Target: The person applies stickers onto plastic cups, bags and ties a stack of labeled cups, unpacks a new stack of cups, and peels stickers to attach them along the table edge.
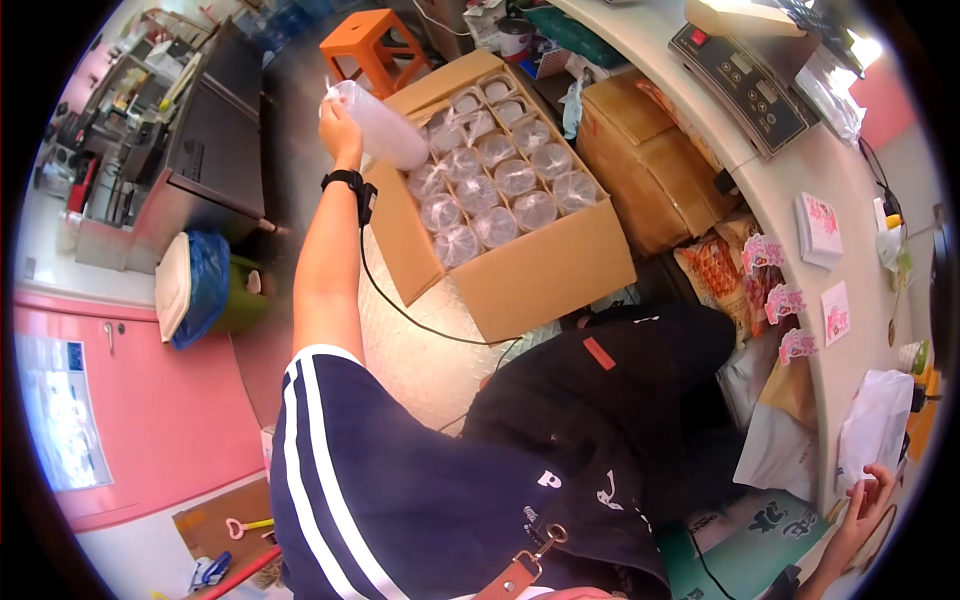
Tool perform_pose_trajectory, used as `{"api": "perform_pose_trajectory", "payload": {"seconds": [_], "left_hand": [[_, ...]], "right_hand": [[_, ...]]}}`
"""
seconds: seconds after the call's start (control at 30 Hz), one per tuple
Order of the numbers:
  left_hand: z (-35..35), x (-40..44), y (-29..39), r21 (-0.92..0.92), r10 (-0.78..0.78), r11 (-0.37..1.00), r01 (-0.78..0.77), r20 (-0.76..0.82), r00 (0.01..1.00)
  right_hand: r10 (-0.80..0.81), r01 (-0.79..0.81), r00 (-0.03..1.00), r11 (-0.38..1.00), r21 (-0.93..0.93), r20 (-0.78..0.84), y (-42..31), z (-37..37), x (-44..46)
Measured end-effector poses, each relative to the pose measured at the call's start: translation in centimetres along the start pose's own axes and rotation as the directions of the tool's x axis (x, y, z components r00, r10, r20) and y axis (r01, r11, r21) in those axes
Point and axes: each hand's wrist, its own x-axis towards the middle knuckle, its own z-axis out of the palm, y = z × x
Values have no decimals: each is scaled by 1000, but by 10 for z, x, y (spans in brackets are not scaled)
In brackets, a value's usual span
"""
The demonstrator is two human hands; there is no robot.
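Note:
My left hand (342,125) is closed around the gathered end of a long plastic-wrapped stack of cups (385,130). The stack slants down to the right, its lower end over the left edge of an open cardboard box (545,270). Inside that box, several rows of plastic-wrapped cup stacks (492,226) stand upright. At the lower right, my right hand (865,510) has its thumb and fingers at the near end of a white plastic bag (873,425) on the counter. What is in the bag cannot be made out.
An orange stool (372,45) stands beyond the box. To the right are a closed cardboard box (650,165) and the curved counter (775,190), with a control-panel machine (745,85) and pink cards (820,228). A blue-lined bin (207,285) stands left; a thin cable hangs from my left wrist.

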Motion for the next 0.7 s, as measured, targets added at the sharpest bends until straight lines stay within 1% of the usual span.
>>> {"api": "perform_pose_trajectory", "payload": {"seconds": [0.03, 0.07, 0.1, 0.13, 0.17, 0.2, 0.23, 0.3, 0.33, 0.37, 0.43, 0.47, 0.53, 0.6, 0.63, 0.67, 0.7], "left_hand": [[2, 4, 1, -2, 3, 1000, -3, 8, 1000], [3, 9, 1, 24, 13, 1000, -16, 123, 992], [5, 13, 1, 50, 21, 998, -34, 238, 971], [9, 15, 2, 52, 23, 998, -37, 249, 968], [12, 17, 4, 87, 286, 943, -322, 285, 915], [15, 22, 5, 107, 524, 807, -581, 325, 788], [13, 27, 11, 106, 527, 804, -585, 331, 783], [-2, 31, 20, 202, 342, 843, -498, 514, 787], [-7, 27, 22, 220, 269, 889, -401, 456, 848], [-6, 25, 13, 217, 271, 889, -404, 461, 845], [-6, 18, -1, 359, 201, 892, -276, 233, 952], [-3, 10, -1, 360, 200, 891, -278, 239, 950], [9, -13, 5, 340, 295, 874, -347, 196, 935], [24, -40, -10, 303, 323, 855, -421, 324, 889], [31, -57, -26, 340, 212, 853, -397, 469, 857], [33, -70, -26, 376, 93, 846, -378, 595, 799], [38, -87, -24, 372, 94, 849, -376, 594, 799]], "right_hand": [[9, -7, 998, 1000, -27, 56, 2, 3, 0], [70, -66, 996, 996, -53, 61, 0, 9, -2], [80, -77, 995, 995, -57, 63, 1, 12, -3], [107, -101, 991, 992, -79, 85, 3, 16, -4], [133, -123, 985, 987, -99, 107, 4, 21, -4], [124, -111, 985, 988, -111, 119, 3, 27, -5], [132, -119, 984, 987, -109, 121, 0, 32, -4], [174, -166, 968, 984, -57, 182, -3, 40, -3], [179, -171, 966, 984, -57, 185, -2, 42, -3], [196, -189, 963, 981, -54, 185, 0, 44, -3], [217, -210, 959, 976, -53, 185, 3, 45, -3], [217, -211, 957, 976, -49, 193, 6, 44, -1], [217, -213, 954, 976, -44, 208, 9, 47, 5], [191, -194, 961, 981, -5, 198, 10, 52, 10], [190, -193, 961, 981, -5, 201, 6, 55, 14], [229, -221, 943, 974, -58, 242, -1, 60, 17], [269, -246, 923, 962, -114, 276, -7, 63, 19]]}}
